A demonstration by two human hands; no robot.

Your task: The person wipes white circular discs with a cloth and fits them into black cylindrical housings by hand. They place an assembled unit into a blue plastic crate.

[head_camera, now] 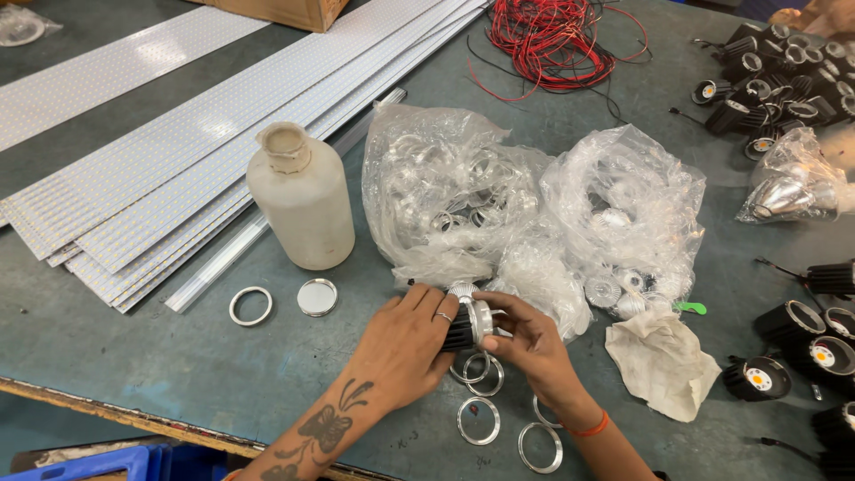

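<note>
My left hand (405,343) is clamped around the finned black body of a small lamp housing (463,326), ring finger and thumb wrapped over it. The housing lies on its side, long axis running left to right, silver front end facing my right hand (527,343). Right hand's fingers pinch the silver ring face of that same housing, thumb on top, fingers curled beneath. Both hands touch it, so neither is nearer; it sits squarely between them, just above the table (178,365).

Left forearm comes in from lower left, wrist straight. Right forearm comes up from lower right, wrist bent inward.

Directly beneath the hands: loose metal rings (477,420) flat on the table. Just beyond the fingers: clear plastic bags (463,196) of silver reflectors. Right: crumpled rag (663,361). Left: white plastic bottle (301,198), upright, with one ring (250,305) and a round lens disc (317,297) near it.
</note>
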